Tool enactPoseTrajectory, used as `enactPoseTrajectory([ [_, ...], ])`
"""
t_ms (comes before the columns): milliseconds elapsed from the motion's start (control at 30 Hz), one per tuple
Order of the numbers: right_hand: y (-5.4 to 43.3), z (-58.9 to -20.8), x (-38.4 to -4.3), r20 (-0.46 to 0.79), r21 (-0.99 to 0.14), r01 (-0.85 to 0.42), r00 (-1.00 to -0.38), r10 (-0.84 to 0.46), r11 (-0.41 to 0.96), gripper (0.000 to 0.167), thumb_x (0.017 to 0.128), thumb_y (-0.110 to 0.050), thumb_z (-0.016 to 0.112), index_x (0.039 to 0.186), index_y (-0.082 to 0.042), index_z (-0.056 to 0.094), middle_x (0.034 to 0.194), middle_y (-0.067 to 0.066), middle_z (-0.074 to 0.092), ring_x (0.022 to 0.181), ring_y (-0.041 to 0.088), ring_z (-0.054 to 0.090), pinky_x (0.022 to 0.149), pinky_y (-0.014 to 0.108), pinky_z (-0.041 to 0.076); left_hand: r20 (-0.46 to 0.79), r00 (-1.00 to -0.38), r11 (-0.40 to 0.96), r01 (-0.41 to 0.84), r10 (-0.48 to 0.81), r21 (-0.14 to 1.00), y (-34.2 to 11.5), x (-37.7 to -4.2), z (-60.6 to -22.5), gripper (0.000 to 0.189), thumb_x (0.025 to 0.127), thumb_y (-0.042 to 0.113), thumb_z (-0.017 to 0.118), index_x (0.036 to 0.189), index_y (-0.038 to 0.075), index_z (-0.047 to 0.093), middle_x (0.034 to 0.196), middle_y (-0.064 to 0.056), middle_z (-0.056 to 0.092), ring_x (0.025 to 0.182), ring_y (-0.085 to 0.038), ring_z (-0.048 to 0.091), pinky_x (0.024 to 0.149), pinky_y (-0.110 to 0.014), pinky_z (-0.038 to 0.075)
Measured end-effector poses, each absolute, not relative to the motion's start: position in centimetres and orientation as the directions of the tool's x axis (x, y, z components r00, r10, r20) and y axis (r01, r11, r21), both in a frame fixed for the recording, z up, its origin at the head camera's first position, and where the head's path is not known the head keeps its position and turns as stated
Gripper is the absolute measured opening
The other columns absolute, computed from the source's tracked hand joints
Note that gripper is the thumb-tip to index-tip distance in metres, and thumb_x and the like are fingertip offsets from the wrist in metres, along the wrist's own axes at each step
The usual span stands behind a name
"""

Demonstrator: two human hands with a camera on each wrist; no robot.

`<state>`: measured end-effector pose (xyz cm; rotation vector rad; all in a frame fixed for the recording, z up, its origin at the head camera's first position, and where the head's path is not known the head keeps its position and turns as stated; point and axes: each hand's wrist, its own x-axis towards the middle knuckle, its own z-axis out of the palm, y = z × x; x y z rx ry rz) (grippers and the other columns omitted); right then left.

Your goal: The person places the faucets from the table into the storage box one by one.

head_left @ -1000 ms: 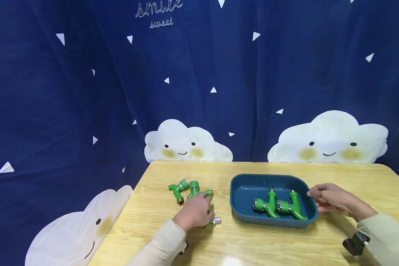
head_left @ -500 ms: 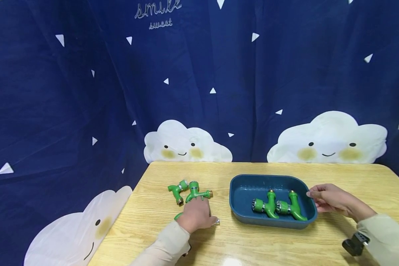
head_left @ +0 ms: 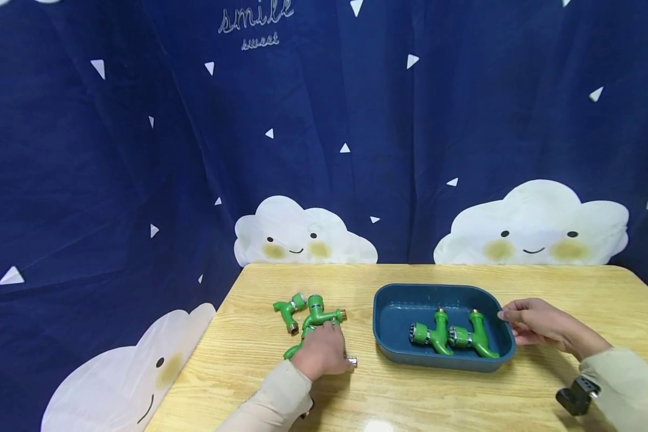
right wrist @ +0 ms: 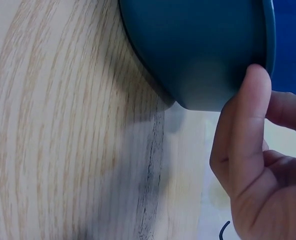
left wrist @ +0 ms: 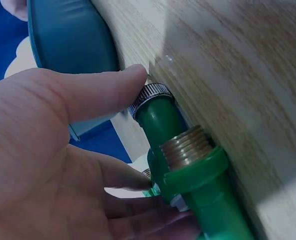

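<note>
My left hand (head_left: 324,351) is over a green faucet (left wrist: 160,117) on the table, hiding most of it in the head view. In the left wrist view the thumb lies at its ridged chrome end, with the fingers on the other side of its green body. A brass threaded inlet (left wrist: 188,150) shows in front. Beyond these fingers lies a second green faucet (head_left: 315,312), with a third faucet (head_left: 288,309) to its left. My right hand (head_left: 537,324) pinches the right end of a dark blue plastic bin (right wrist: 203,60) between thumb and fingers.
Inside the bin, two green faucets (head_left: 437,333) (head_left: 476,336) lie side by side towards its right end. The bin stands on a wooden table (head_left: 410,396). A blue curtain (head_left: 324,90) with white clouds hangs behind the table's far edge.
My left hand has drawn back slightly towards me, from beside the second faucet onto the nearer one. The right hand keeps its hold on the bin, which stays put.
</note>
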<state>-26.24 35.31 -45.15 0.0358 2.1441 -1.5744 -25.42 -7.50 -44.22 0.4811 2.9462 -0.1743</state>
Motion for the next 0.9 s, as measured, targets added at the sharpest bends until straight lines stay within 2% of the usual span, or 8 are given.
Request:
enactPoseTrajectory([
  [133, 35.3, -45.0, -26.3, -0.392, -0.891, 0.298, -0.886, -0.247, 0.343, 0.022, 0.103, -0.017, 0.048, 0.108, 0.004, 0.055, 0.078, 0.000, 0.060, 0.066, 0.006, 0.065, 0.064, 0.023, 0.059, -0.169, -0.933, 0.935, 0.337, 0.317, -0.110, -7.6, -25.3, -44.1, 0.085, 0.078, 0.058, 0.075, 0.135, -0.001, 0.055, 0.115, -0.016, 0.061, 0.104, -0.029, 0.064, 0.083, -0.041, 0.057],
  [300, 35.2, -44.7, -26.2, -0.392, -0.888, 0.297, -0.888, -0.240, 0.352, 0.022, 0.103, -0.016, 0.047, 0.108, 0.004, 0.054, 0.079, 0.000, 0.060, 0.066, 0.006, 0.064, 0.064, 0.023, 0.059, -0.161, -0.924, 0.930, 0.361, 0.347, -0.064, -7.9, -25.1, -44.0, 0.086, 0.075, 0.056, 0.079, 0.137, 0.002, 0.054, 0.121, -0.015, 0.061, 0.108, -0.029, 0.063, 0.084, -0.042, 0.056],
  [433, 35.2, -44.6, -26.2, -0.389, -0.888, 0.293, -0.889, -0.241, 0.353, 0.022, 0.104, -0.016, 0.047, 0.108, 0.004, 0.054, 0.078, 0.000, 0.060, 0.067, 0.006, 0.064, 0.064, 0.023, 0.059, -0.151, -0.920, 0.931, 0.365, 0.361, 0.005, -7.9, -25.3, -44.3, 0.093, 0.074, 0.057, 0.080, 0.142, 0.003, 0.048, 0.133, -0.017, 0.055, 0.120, -0.032, 0.059, 0.093, -0.046, 0.054],
  [600, 35.2, -44.7, -26.2, -0.395, -0.886, 0.299, -0.887, -0.240, 0.355, 0.022, 0.104, -0.016, 0.047, 0.109, 0.004, 0.054, 0.078, -0.001, 0.060, 0.066, 0.006, 0.064, 0.063, 0.023, 0.058, -0.144, -0.913, 0.924, 0.382, 0.383, 0.034, -7.8, -25.8, -44.6, 0.099, 0.072, 0.061, 0.079, 0.145, 0.004, 0.045, 0.148, -0.018, 0.044, 0.128, -0.035, 0.055, 0.094, -0.049, 0.054],
  [700, 35.2, -44.7, -26.2, -0.398, -0.886, 0.302, -0.885, -0.242, 0.352, 0.022, 0.104, -0.016, 0.048, 0.109, 0.004, 0.054, 0.077, 0.000, 0.060, 0.066, 0.006, 0.064, 0.063, 0.023, 0.059, -0.159, -0.904, 0.917, 0.398, 0.396, 0.026, -7.6, -26.1, -44.7, 0.093, 0.072, 0.062, 0.079, 0.138, 0.003, 0.053, 0.147, -0.017, 0.044, 0.119, -0.033, 0.061, 0.087, -0.045, 0.057],
  [833, 35.1, -44.8, -26.2, -0.390, -0.888, 0.292, -0.887, -0.247, 0.356, 0.023, 0.104, -0.016, 0.047, 0.108, 0.005, 0.055, 0.077, 0.000, 0.060, 0.067, 0.006, 0.064, 0.064, 0.023, 0.059, -0.165, -0.899, 0.912, 0.410, 0.406, 0.005, -7.3, -26.3, -44.7, 0.081, 0.069, 0.061, 0.082, 0.124, 0.005, 0.062, 0.138, -0.013, 0.048, 0.089, -0.025, 0.067, 0.071, -0.036, 0.057],
  [900, 35.1, -44.8, -26.1, -0.387, -0.888, 0.286, -0.888, -0.249, 0.361, 0.023, 0.104, -0.016, 0.047, 0.108, 0.005, 0.055, 0.077, 0.000, 0.060, 0.066, 0.006, 0.064, 0.064, 0.023, 0.059, -0.169, -0.895, 0.908, 0.418, 0.413, 0.007, -7.2, -26.2, -44.8, 0.080, 0.067, 0.061, 0.084, 0.122, 0.006, 0.064, 0.136, -0.011, 0.048, 0.081, -0.022, 0.066, 0.068, -0.034, 0.056],
])
